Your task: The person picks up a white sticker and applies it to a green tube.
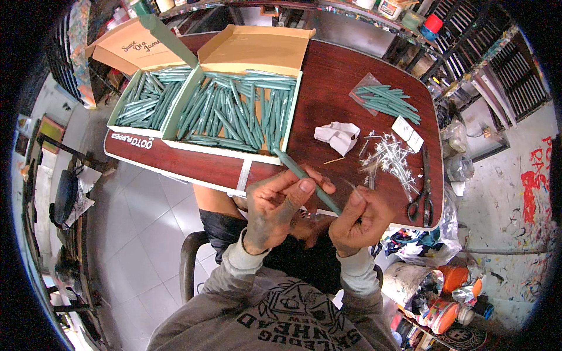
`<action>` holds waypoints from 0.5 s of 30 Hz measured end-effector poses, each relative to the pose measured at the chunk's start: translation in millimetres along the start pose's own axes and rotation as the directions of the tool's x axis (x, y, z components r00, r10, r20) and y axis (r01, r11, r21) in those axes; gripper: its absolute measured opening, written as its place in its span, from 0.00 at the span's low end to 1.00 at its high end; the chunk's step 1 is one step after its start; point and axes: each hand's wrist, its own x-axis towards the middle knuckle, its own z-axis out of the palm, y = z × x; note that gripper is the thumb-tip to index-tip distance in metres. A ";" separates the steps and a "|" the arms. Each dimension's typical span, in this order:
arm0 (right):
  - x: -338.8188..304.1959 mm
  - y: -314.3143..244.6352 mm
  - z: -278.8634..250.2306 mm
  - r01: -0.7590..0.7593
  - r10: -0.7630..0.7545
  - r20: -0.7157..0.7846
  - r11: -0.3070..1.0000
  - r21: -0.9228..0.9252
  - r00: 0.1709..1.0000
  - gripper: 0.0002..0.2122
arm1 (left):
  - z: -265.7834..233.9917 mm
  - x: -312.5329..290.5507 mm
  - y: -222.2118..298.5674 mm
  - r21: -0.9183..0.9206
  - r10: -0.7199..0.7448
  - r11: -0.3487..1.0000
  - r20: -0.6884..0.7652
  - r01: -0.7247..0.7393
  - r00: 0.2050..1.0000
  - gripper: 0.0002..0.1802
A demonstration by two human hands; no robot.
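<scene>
A slender green pen-shaped stick slants over the near edge of the table, gripped by the thumb and fingers of my left hand. Close to its lower end, my right hand is closed in a pinch. Something thin and clear seems to stick up from those fingertips, too small to name. Many similar green sticks fill a cardboard box with its lid up. A second box beside it on the left holds more of them. A heap of small white plastic pieces lies beyond my right hand.
On the dark red table lie black scissors, a crumpled white paper, a thin wooden stick and a white card. More green sticks rest on a clear bag at the far right. Paint-stained containers stand at lower right.
</scene>
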 end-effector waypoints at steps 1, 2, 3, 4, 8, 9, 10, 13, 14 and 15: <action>-4.2 10.4 -6.3 0.143 -0.136 0.093 0.986 -0.084 0.986 0.08 | 0.0 0.5 -0.3 -0.034 -0.001 0.999 0.008 0.001 1.000 0.15; -4.6 12.8 -8.3 0.244 -0.223 0.153 0.960 -0.136 0.963 0.09 | -1.1 0.3 -2.9 0.006 0.019 1.000 -0.069 -0.018 0.997 0.16; -4.3 14.6 -9.9 0.346 -0.309 0.211 0.922 -0.174 0.927 0.09 | -3.7 0.6 -7.8 0.049 0.041 0.998 -0.144 -0.034 0.989 0.16; 0.3 14.7 -8.0 0.404 -0.359 0.228 0.894 -0.194 0.905 0.09 | -6.8 1.7 -13.8 0.092 0.066 0.995 -0.218 -0.046 0.974 0.17; 6.5 13.4 -10.3 0.533 -0.470 0.306 0.828 -0.172 0.828 0.08 | -16.7 7.1 -19.4 0.046 0.112 0.994 -0.348 -0.102 0.931 0.18; 6.1 12.1 -11.2 0.537 -0.465 0.325 0.825 -0.179 0.823 0.08 | -15.7 6.6 -15.8 0.073 0.108 0.993 -0.346 -0.088 0.932 0.18; 6.0 10.8 -11.9 0.541 -0.462 0.343 0.820 -0.185 0.818 0.08 | -15.4 6.7 -14.3 0.099 0.103 0.992 -0.344 -0.074 0.933 0.18; 2.0 -2.9 -4.1 0.424 -0.368 0.257 0.879 -0.216 0.894 0.07 | -22.3 9.6 -15.8 -0.064 0.104 0.988 -0.393 -0.140 0.914 0.21; -1.4 -11.1 -0.7 0.320 -0.286 0.184 0.927 -0.195 0.940 0.07 | -17.6 10.2 -8.7 -0.039 0.105 0.991 -0.405 -0.131 0.908 0.22; -3.1 -18.1 0.0 0.214 -0.197 0.113 0.963 -0.166 0.974 0.08 | -19.7 9.9 -5.5 -0.106 0.111 0.982 -0.348 -0.156 0.931 0.23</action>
